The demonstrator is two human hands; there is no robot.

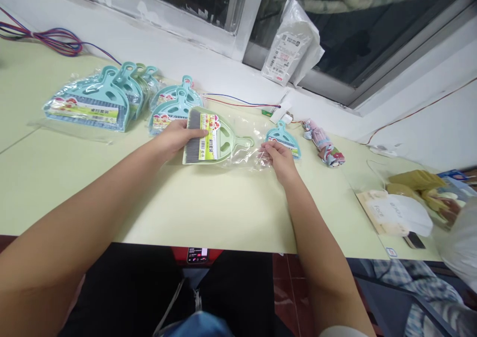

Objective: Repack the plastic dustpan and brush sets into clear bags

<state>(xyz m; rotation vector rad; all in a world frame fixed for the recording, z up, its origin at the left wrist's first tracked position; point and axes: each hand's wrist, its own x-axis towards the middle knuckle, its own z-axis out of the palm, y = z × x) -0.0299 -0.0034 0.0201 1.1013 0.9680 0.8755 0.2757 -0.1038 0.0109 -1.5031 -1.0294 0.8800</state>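
Observation:
A light green dustpan and brush set [225, 140] lies sideways in my left hand [175, 137], with the thumb over its grey bristles near the printed label. Its handle points right and overlaps a clear plastic bag [244, 160]; how far the set sits inside the bag is hard to tell. My right hand [280, 160] pinches the right end of that bag. Just behind my right hand is a blue dustpan set [282, 137] on the table. Beyond my left hand rest two more blue dustpan sets [175, 106].
Several bagged dustpan sets [91, 98] lie at the left of the pale table [223, 212]. Coiled wires [61, 41] run along the wall. A rolled patterned cloth [324, 143] lies right, a white package [285, 53] stands at the window, and a paper bag [387, 212] sits far right.

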